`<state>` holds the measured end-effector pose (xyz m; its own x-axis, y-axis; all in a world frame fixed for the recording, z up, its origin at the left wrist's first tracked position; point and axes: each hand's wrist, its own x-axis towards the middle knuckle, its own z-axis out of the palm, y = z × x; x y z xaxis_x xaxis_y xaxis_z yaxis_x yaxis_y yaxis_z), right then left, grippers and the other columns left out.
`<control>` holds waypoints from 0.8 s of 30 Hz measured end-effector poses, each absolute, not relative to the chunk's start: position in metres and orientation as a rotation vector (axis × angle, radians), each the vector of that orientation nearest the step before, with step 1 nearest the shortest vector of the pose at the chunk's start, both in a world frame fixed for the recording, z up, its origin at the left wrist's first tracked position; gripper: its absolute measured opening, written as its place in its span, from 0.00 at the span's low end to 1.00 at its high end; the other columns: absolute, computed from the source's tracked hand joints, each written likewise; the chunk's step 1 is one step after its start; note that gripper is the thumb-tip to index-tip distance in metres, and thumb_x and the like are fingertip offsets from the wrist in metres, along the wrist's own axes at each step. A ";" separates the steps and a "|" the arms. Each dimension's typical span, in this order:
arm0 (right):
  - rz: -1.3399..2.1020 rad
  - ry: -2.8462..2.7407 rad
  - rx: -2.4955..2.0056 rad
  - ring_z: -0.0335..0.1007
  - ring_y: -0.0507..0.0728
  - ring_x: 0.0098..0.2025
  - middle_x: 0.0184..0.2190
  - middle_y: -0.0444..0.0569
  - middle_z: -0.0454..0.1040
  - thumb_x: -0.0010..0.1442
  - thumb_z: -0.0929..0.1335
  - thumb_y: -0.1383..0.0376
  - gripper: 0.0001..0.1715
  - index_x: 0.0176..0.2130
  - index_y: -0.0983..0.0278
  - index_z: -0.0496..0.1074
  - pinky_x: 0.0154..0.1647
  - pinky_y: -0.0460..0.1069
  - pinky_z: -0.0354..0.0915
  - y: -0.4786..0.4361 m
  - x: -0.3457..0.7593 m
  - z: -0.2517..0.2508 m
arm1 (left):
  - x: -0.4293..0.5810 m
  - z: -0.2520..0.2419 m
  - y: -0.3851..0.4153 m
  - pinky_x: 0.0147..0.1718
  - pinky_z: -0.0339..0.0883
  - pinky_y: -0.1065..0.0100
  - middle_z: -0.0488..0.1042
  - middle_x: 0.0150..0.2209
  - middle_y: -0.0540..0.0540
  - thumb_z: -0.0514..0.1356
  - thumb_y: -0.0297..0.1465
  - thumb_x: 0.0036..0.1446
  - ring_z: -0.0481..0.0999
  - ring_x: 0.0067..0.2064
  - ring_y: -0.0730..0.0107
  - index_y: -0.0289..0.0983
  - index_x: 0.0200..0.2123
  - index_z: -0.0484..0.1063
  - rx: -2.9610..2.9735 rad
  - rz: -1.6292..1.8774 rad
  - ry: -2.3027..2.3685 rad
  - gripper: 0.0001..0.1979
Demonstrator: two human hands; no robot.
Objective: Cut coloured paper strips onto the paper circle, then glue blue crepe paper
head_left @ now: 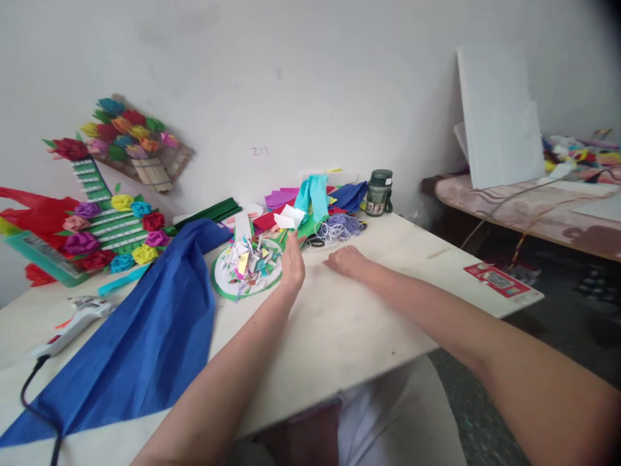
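Note:
My left hand is on edge at the right rim of a round white board with a green border. Its fingers are stretched out and point away from me. Paper scraps in many colours are heaped on the board. Just beyond my fingertips is a folded white paper. To the right, my right hand rests low on the table with its fingers curled; whether anything small is in them is hidden. White string and purple yarn lie behind it.
Blue paper spreads over the left of the table, beside a corded glue gun. Paper-flower crafts stand at the back left. A dark bottle stands at the back edge, and a red card lies at the right corner.

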<state>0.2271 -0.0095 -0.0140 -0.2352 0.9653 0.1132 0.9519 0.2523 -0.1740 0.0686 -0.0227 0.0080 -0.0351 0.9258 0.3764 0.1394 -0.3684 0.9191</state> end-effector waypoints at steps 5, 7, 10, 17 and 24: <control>-0.091 -2.190 -1.915 0.70 0.63 0.39 0.34 0.59 0.76 0.59 0.57 0.56 0.23 0.32 0.66 0.75 0.40 0.53 0.60 -0.002 0.234 -0.011 | 0.031 0.026 -0.024 0.57 0.50 0.63 0.70 0.50 0.40 0.38 0.47 0.59 0.64 0.55 0.66 0.35 0.52 0.64 1.516 1.785 1.134 0.30; -0.074 -1.986 -1.870 0.70 0.59 0.34 0.28 0.54 0.75 0.59 0.57 0.55 0.25 0.26 0.65 0.74 0.36 0.50 0.61 0.008 0.238 -0.006 | 0.011 0.030 -0.020 0.57 0.49 0.64 0.70 0.50 0.41 0.38 0.47 0.59 0.64 0.55 0.67 0.35 0.51 0.64 1.451 1.880 1.159 0.29; 0.019 -1.722 -1.729 0.66 0.54 0.26 0.18 0.47 0.70 0.56 0.58 0.54 0.25 0.17 0.65 0.68 0.29 0.47 0.58 0.029 0.234 0.005 | -0.021 0.030 -0.011 0.57 0.48 0.63 0.71 0.48 0.39 0.38 0.48 0.59 0.65 0.54 0.67 0.33 0.51 0.64 1.312 2.017 1.178 0.30; 0.458 -1.496 -1.482 0.57 0.50 0.19 0.14 0.43 0.62 0.53 0.61 0.53 0.22 0.18 0.65 0.64 0.21 0.45 0.54 0.068 0.147 0.040 | -0.064 0.010 0.004 0.56 0.51 0.62 0.71 0.47 0.38 0.34 0.49 0.58 0.68 0.52 0.66 0.33 0.48 0.67 1.034 2.025 1.284 0.33; 0.291 -1.878 -1.358 0.65 0.52 0.27 0.19 0.46 0.69 0.55 0.59 0.57 0.22 0.20 0.66 0.70 0.28 0.44 0.57 0.087 0.058 0.062 | -0.073 -0.009 0.017 0.60 0.42 0.63 0.71 0.49 0.45 0.34 0.47 0.59 0.61 0.58 0.69 0.39 0.44 0.71 1.241 1.862 1.442 0.31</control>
<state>0.0576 0.0875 0.0623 -0.1206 0.8810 0.4576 0.7011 0.4019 -0.5890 -0.0730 0.0165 -0.0090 -0.4769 0.7993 0.3656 0.1541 -0.3335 0.9301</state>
